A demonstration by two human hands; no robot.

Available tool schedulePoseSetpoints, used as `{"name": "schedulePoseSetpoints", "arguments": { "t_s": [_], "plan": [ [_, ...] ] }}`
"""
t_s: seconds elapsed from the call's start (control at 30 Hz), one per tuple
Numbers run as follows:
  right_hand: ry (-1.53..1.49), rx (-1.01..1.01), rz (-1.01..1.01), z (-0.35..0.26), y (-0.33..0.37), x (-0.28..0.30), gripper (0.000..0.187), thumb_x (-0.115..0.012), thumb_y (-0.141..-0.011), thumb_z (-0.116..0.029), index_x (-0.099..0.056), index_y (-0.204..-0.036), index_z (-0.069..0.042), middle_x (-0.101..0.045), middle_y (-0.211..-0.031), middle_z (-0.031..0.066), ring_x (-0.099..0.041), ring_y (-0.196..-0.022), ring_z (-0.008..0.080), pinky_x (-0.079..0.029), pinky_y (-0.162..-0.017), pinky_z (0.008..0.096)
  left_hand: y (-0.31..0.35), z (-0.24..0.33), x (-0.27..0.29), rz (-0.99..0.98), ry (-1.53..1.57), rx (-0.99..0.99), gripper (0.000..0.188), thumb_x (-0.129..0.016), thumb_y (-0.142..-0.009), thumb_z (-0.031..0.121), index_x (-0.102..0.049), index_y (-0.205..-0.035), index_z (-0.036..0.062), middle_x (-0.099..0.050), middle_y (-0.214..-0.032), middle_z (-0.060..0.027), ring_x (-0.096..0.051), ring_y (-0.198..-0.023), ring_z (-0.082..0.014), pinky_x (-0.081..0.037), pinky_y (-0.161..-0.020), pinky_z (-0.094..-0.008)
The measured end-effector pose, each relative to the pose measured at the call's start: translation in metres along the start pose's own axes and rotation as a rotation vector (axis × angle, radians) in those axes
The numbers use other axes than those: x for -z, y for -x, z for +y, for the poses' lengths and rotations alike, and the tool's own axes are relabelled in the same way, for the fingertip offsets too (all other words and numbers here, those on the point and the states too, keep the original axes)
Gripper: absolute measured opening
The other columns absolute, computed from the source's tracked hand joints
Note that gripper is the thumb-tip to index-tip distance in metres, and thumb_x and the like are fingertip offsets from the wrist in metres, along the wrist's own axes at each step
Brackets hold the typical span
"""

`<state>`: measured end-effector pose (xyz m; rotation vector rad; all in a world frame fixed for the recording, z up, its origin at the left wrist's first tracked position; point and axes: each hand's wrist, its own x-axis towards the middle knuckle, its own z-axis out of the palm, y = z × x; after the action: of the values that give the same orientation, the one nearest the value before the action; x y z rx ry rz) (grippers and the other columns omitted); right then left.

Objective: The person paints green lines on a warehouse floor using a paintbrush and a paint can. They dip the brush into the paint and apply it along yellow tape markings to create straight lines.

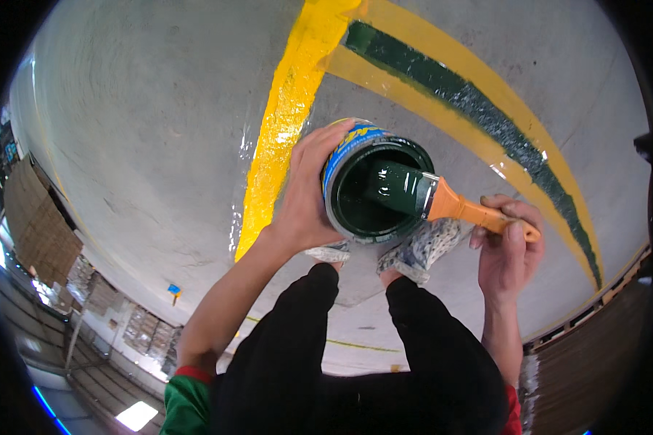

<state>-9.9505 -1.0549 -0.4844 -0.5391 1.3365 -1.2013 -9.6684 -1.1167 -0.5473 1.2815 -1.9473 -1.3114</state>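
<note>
Over a grey concrete floor (145, 138), a paint can and brush in hand.

Left hand (308, 192) wraps the open can (374, 188) of green paint at centre; right hand (508, 250), at 3 o'clock, clamps the orange-handled brush (442, 199), bristles dipped. A wet yellow stripe (286, 109) runs toward 12; a green stripe (486, 116) toward 2.

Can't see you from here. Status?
Left hand grips paint can. Right hand holds brush, bristles in green paint. Nothing blocking.

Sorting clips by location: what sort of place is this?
Probably a warehouse or factory floor: bare concrete floor with painted yellow line and green stripe, and stacked pallets along the edge.
</note>
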Motion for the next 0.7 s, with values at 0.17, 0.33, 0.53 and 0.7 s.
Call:
{"name": "schedulePoseSetpoints", "arguments": {
  "t_s": [0.17, 0.33, 0.53, 0.7],
  "plan": [
    [-0.302, 0.034, -0.091, 0.008, -0.045, 0.013, 0.023, -0.055, -0.104, -0.016, -0.056, -0.119, 0.002, -0.066, -0.115, 0.0288, -0.067, -0.076, 0.0233, -0.058, -0.066, 0.0339, -0.025, -0.01, -0.006, 0.164, 0.147, -0.097, 0.119, -0.099, -0.053, 0.025, -0.033, -0.151, 0.0062, -0.043, -0.153, -0.017, -0.042, -0.138, -0.0405, -0.032, -0.117, -0.0488],
    [-0.355, 0.067, -0.09, 0.002, -0.066, 0.014, 0.022, -0.053, -0.106, -0.017, -0.059, -0.119, 0.001, -0.067, -0.117, 0.0253, -0.068, -0.078, 0.0228, -0.058, -0.068, 0.0331, -0.038, -0.007, -0.005, 0.188, 0.013, -0.133, 0.13, -0.102, -0.049, 0.023, -0.026, -0.153, 0.0042, -0.039, -0.155, -0.0167, -0.039, -0.144, -0.0323, -0.03, -0.122, -0.0436],
    [-0.461, -0.024, -0.002, 0.022, -0.051, 0.036, 0.023, -0.052, -0.107, -0.017, -0.061, -0.118, 0.001, -0.068, -0.115, 0.0218, -0.067, -0.079, 0.021, -0.057, -0.068, 0.0305, -0.016, -0.015, -0.018, 0.258, 0.243, 0.037, 0.124, -0.101, -0.049, 0.019, -0.031, -0.151, 0.0064, -0.042, -0.151, -0.0142, -0.042, -0.141, -0.0337, -0.033, -0.12, -0.0447],
    [-0.251, 0.136, 0.112, 0.05, -0.097, 0.026, 0.023, -0.055, -0.106, -0.018, -0.063, -0.114, 0.002, -0.07, -0.109, 0.0161, -0.067, -0.079, 0.0186, -0.056, -0.068, 0.0306, 0.033, -0.023, -0.003, 0.311, 0.154, 0.173, 0.122, -0.101, -0.052, 0.022, -0.031, -0.15, 0.0063, -0.044, -0.148, -0.0144, -0.044, -0.141, -0.0296, -0.035, -0.119, -0.0425]
  ]
}}
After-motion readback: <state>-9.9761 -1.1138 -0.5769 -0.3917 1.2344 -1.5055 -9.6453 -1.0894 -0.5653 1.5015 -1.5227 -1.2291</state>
